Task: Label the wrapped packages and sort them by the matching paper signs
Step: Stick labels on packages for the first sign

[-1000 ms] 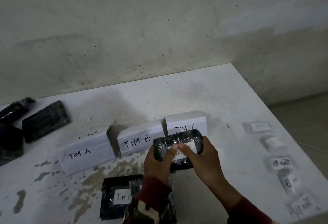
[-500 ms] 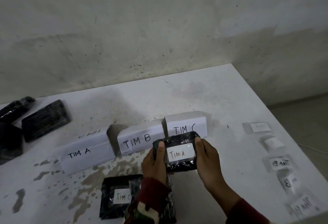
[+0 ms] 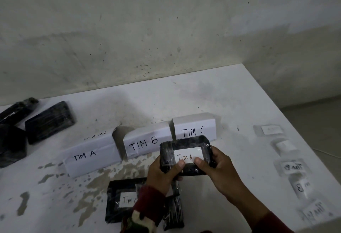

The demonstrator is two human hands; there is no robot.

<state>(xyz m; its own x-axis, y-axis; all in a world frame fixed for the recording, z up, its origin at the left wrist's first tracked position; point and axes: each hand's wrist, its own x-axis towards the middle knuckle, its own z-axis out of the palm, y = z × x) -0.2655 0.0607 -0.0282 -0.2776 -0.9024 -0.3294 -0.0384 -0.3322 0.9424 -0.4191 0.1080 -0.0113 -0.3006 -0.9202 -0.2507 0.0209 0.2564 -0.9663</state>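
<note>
i had both hands on 1 black wrapped package [image 3: 185, 156], held off the table in front of the paper signs. my left hand [image 3: 162, 174] curled round its near left corner and my right hand [image 3: 219, 172] curled round its right end, with both thumbs pressed on the lower edge of the white label [image 3: 188, 155] stuck to its face. the label read "tim a".

just behind the held package stood the tim c sign [image 3: 194, 128], its lower edge hidden by the package. to the left of the grip was the tim b sign [image 3: 145, 143], and further left the tim a sign [image 3: 90, 156], all 3 in a row on the white table [image 3: 212, 100].

below the grip, partly under my left sleeve [image 3: 147, 207], lay another black package [image 3: 121, 200] flat on the table with a label that read "tim c". a narrow black wrapped package [image 3: 174, 212] lay just right of it, under my wrist.

well to the right of the grip, a column of 5 loose labels [image 3: 292, 167] ran along the table's right edge; some showed writing turned away from me, and the far ones were too faint to read.

far to the left of the grip, 3 unlabelled black packages [image 3: 49, 121] sat bunched together by the table's edge.
</note>
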